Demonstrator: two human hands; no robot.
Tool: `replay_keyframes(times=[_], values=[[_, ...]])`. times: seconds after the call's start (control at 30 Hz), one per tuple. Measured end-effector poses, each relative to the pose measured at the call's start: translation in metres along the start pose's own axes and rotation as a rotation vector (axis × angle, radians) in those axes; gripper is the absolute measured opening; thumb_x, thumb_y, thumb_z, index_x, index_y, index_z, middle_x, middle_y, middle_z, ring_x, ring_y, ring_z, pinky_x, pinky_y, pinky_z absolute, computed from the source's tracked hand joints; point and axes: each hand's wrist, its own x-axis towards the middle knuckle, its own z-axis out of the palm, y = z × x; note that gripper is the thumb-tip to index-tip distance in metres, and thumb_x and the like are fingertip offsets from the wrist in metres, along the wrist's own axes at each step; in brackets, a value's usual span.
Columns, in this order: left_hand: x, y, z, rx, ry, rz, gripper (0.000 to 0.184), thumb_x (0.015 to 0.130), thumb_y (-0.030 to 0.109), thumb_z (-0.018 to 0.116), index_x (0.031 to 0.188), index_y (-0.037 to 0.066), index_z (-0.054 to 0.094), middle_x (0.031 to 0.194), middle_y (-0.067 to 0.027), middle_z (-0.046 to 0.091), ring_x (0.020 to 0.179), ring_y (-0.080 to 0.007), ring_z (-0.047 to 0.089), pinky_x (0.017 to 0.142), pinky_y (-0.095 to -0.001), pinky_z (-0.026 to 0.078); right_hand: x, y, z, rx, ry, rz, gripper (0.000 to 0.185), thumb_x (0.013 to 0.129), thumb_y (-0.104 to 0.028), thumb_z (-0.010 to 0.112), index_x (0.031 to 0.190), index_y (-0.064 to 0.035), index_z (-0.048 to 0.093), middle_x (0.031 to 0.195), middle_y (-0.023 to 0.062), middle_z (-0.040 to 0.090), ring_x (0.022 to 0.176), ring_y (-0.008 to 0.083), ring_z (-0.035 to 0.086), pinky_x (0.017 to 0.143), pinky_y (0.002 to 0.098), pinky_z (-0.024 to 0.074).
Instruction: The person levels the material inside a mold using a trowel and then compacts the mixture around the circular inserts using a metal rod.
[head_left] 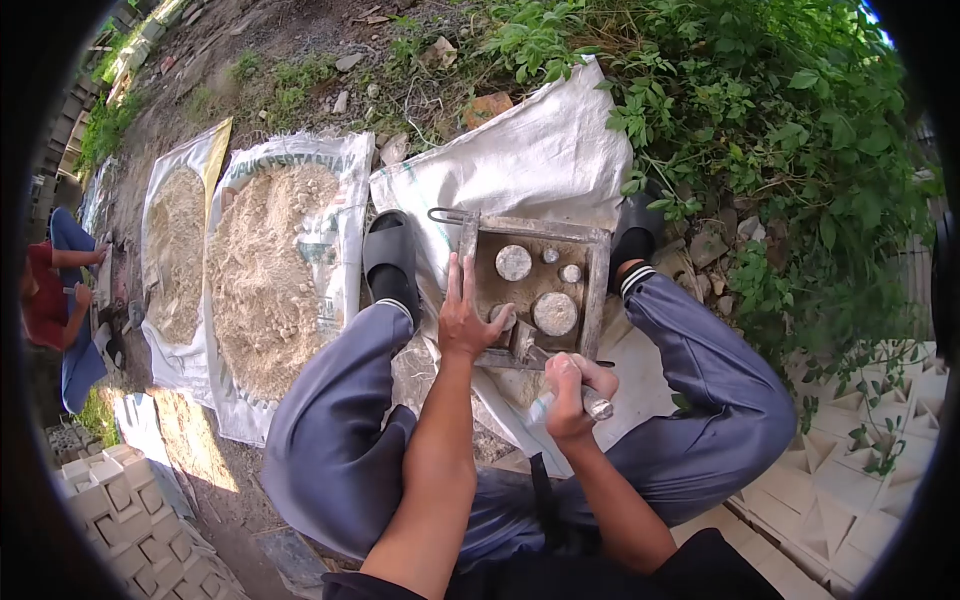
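Observation:
A square mould frame (597,290) with a sandy bed inside lies on a white woven sack between my feet. Round, powder-dusted discs sit in it: a large one (554,314) at the lower right, another (513,263) higher up, and smaller ones (570,273). My left hand (467,322) rests over the frame's left side, fingers stretched out and thumb against a small round piece (503,316). In my right hand (571,392), closed and dusty, is the handle of a tool. Its squarish end (523,343) reaches the frame's near side; I cannot tell its exact kind.
Two sacks heaped with pale sandy powder (265,270) lie to the left. Leafy plants (760,130) and stones (708,250) border the right. Patterned pale blocks (850,460) stand lower right, more blocks (130,510) lower left. Another person (60,290) sits far left.

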Motion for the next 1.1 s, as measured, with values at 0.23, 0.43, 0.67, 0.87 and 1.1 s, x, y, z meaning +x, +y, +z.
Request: replay_keyframes(times=[0.23,0.43,0.67,0.87,1.1], values=[[0.001,-0.001,0.002,0.008,0.011,0.001,0.101,0.069,0.043,0.076,0.147,0.005,0.023,0.149,-0.0221,0.024,0.13,-0.0368,0.039,0.099,-0.0395,0.045,0.003,0.011,0.007,-0.084,-0.019,-0.128,0.031,0.084,-0.001,0.054,0.054,-0.0015,0.045,0.047,0.0019,0.039,0.045,0.0042,0.038,0.042,0.0279,0.0266],[0.003,0.001,0.003,0.037,0.039,0.027,0.102,0.069,0.044,0.076,0.147,0.006,0.023,0.149,-0.0198,0.026,0.128,-0.0366,0.043,0.096,-0.04,0.046,0.015,-0.009,0.009,-0.356,-0.286,-0.29,0.031,0.084,-0.003,0.053,0.054,-0.0001,0.044,0.048,0.0004,0.042,0.043,0.0079,0.04,0.043,0.0279,0.0281],[0.002,-0.002,0.006,0.06,0.081,0.056,0.1,0.068,0.044,0.076,0.146,0.006,0.025,0.148,-0.0192,0.029,0.126,-0.0361,0.044,0.094,-0.0409,0.047,0.013,0.007,-0.011,-0.427,-0.224,-0.214,0.028,0.086,-0.003,0.052,0.059,0.0015,0.05,0.053,0.0001,0.048,0.046,0.007,0.043,0.048,0.0246,0.0376],[0.002,0.002,0.001,-0.01,0.018,-0.001,0.1,0.068,0.042,0.077,0.146,0.006,0.025,0.148,-0.0212,0.029,0.131,-0.0349,0.039,0.098,-0.0406,0.046,0.016,0.012,-0.019,-0.328,-0.229,-0.112,0.031,0.085,0.001,0.052,0.055,-0.0001,0.044,0.047,0.0006,0.04,0.043,0.0063,0.04,0.044,0.0286,0.0289],[-0.001,0.002,0.0,-0.022,0.013,-0.005,0.1,0.068,0.042,0.076,0.146,0.006,0.026,0.147,-0.0216,0.029,0.129,-0.0357,0.041,0.096,-0.0401,0.046,0.007,0.006,-0.011,-0.364,-0.188,-0.116,0.032,0.087,-0.003,0.051,0.056,-0.0016,0.043,0.053,0.0004,0.045,0.049,0.0058,0.042,0.049,0.0239,0.0367]])
